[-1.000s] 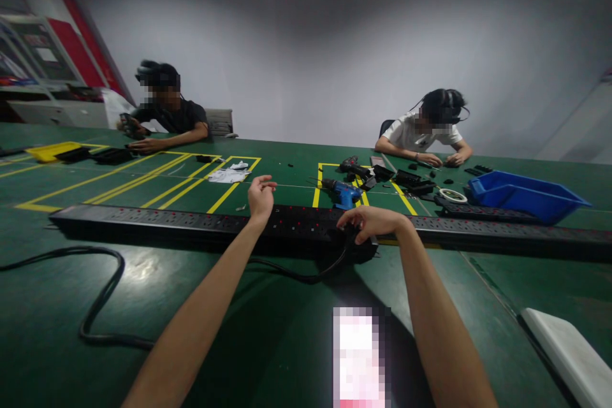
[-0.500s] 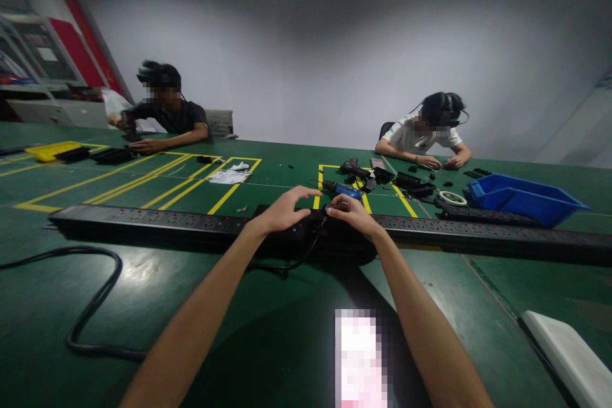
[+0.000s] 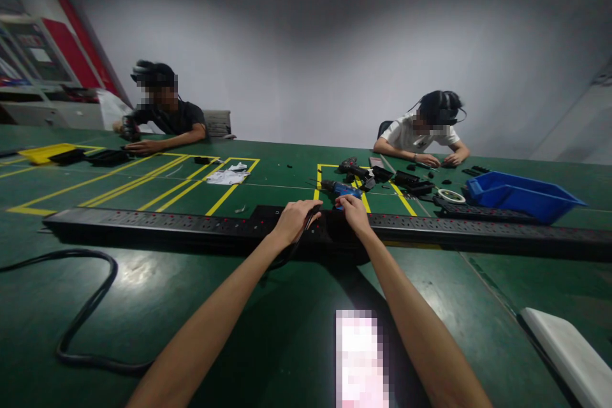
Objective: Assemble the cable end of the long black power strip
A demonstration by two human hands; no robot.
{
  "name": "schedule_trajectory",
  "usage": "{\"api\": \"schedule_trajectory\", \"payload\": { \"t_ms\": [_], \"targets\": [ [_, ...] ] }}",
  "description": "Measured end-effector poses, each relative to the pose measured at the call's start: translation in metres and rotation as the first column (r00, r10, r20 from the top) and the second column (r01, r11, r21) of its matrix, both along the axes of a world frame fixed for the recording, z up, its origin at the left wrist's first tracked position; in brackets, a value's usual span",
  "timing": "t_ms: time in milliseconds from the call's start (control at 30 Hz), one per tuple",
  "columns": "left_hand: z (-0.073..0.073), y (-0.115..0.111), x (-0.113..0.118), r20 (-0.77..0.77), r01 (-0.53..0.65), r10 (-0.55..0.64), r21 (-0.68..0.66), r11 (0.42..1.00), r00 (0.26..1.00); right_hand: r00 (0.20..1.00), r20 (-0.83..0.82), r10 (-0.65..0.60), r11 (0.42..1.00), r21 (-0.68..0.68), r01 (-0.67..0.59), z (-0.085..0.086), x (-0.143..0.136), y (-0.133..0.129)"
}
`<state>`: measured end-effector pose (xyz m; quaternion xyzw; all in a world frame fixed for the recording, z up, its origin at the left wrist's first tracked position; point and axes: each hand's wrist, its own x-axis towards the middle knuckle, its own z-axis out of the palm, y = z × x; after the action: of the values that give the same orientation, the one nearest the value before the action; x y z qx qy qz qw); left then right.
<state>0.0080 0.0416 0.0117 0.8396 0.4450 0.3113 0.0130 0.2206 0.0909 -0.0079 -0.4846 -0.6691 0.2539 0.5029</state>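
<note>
A long black power strip (image 3: 157, 222) with rows of sockets and small red marks lies across the table in front of me. Over its middle, my left hand (image 3: 292, 222) is closed around a black cable (image 3: 302, 229), which hangs down the strip's near side. My right hand (image 3: 352, 209) is a little to the right, above the strip, with its fingers pinched together. Whatever those fingers hold is hidden. Just behind my right hand lies a blue power drill (image 3: 338, 189).
Thick black cable (image 3: 90, 306) curves over the table at left. A blue bin (image 3: 523, 197), tape roll (image 3: 452, 196) and another drill (image 3: 351, 167) lie at right. White papers (image 3: 228, 174) are behind the strip. Two people (image 3: 162, 108) (image 3: 425, 134) sit opposite.
My left hand has gone from open to closed on the cable. The right hand has let the cable go and moved slightly right, fingers still pinched.
</note>
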Motion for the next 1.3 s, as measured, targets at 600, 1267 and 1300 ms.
{"api": "schedule_trajectory", "payload": {
  "t_ms": [600,1267,1300],
  "targets": [
    [0.008,0.013,-0.001,-0.105,-0.033,0.029,-0.041,0.999,0.994,1.000,-0.004,0.028,0.997,-0.075,-0.029,-0.011,0.002,0.006],
    [0.013,0.018,0.008,-0.216,0.004,-0.022,-0.080,0.997,0.976,0.998,0.058,0.026,0.997,-0.071,-0.022,-0.007,0.000,0.006],
    [0.015,0.017,0.009,-0.224,-0.008,-0.011,-0.085,0.996,0.975,0.998,0.058,0.026,0.997,-0.071,-0.022,-0.007,0.000,0.006]
  ]
}}
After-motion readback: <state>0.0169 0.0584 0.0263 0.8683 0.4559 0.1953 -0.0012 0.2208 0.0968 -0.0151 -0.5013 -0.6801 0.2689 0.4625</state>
